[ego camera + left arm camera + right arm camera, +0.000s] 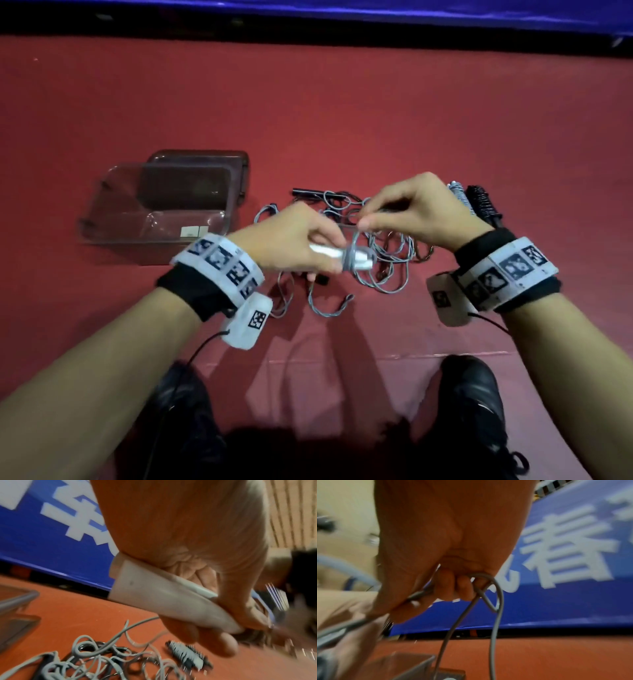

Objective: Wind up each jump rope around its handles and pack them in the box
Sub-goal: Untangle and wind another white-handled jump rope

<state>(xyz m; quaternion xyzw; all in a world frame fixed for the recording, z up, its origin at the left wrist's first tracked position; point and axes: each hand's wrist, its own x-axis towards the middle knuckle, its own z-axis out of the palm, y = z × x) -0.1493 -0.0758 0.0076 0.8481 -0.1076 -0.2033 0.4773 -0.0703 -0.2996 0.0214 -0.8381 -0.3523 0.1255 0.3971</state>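
My left hand (301, 240) grips a pair of white jump-rope handles (342, 255) held side by side above the red floor; in the left wrist view the white handles (164, 597) lie across the palm. A few turns of grey cord (352, 258) wrap them. My right hand (418, 212) pinches the grey cord (494, 601) just above the handles. Below lies a tangle of loose grey and dark cord (387, 263) with a black handle (305, 192). Two wound ropes (476, 202), one grey and one black, lie right of my right hand. The clear box (154, 209) stands open at the left.
The box's clear lid (205, 178) lies behind the box. A blue banner (342, 8) with white characters runs along the far edge of the red floor. My black shoes (472, 404) are at the bottom of the head view.
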